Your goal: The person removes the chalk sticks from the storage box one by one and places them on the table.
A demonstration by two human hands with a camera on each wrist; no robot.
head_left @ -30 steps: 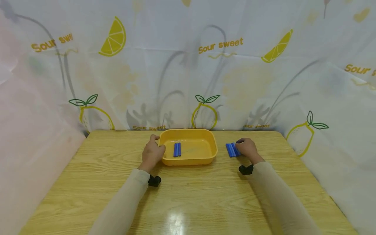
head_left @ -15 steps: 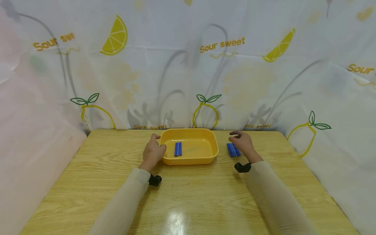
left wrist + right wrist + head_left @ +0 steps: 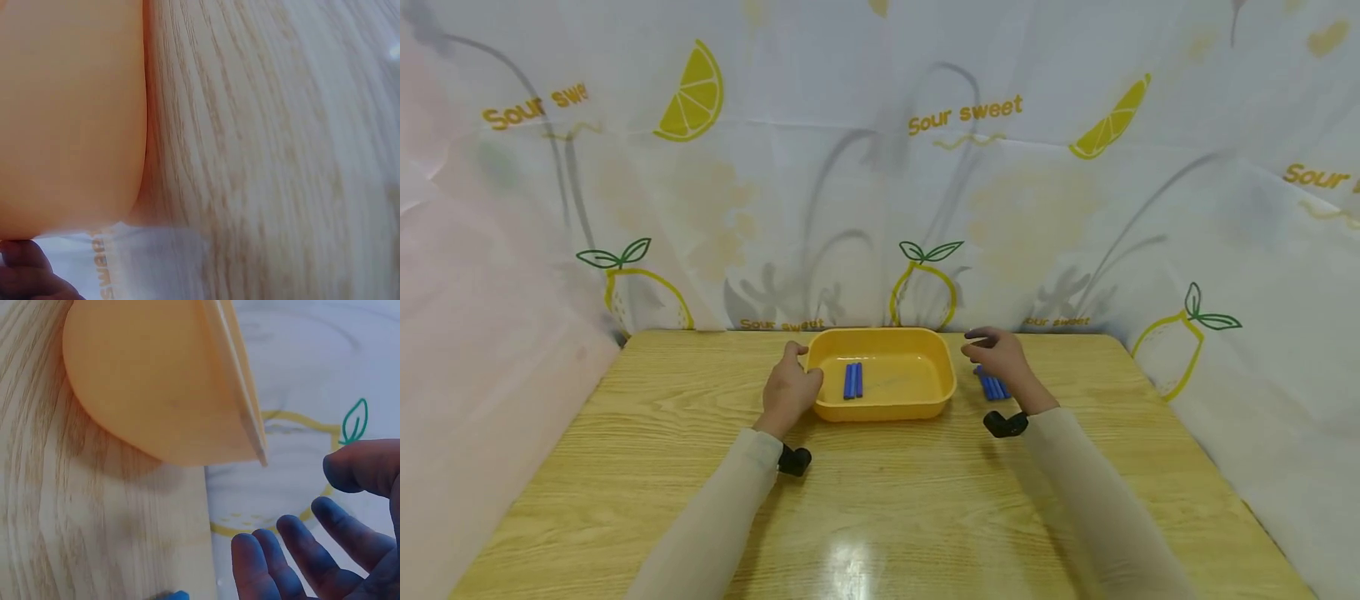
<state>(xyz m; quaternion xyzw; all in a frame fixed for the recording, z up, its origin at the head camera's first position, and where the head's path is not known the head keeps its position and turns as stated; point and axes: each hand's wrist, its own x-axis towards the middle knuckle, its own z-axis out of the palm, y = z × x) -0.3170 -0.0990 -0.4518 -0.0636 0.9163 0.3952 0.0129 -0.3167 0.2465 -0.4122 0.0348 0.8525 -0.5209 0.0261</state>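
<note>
My left hand grips the left end of a yellow plastic tray, its thumb over the rim. Inside the tray, toward its left side, a few slim blue sticks lie side by side. My right hand is raised just right of the tray, thumb and fingers apart with nothing between them. Under it, several more blue sticks lie in a row on the table, partly covered by the hand. In the right wrist view the fingers look bluish, and the tip of one blue stick shows.
The wooden table reaches back to a white printed cloth with lemon drawings, which hangs behind it and along both sides. The tray sits close to the table's back edge.
My right hand has come up off the sticks on the table and shifted left toward the tray, its fingers parting. My left hand and the tray have stayed in place.
</note>
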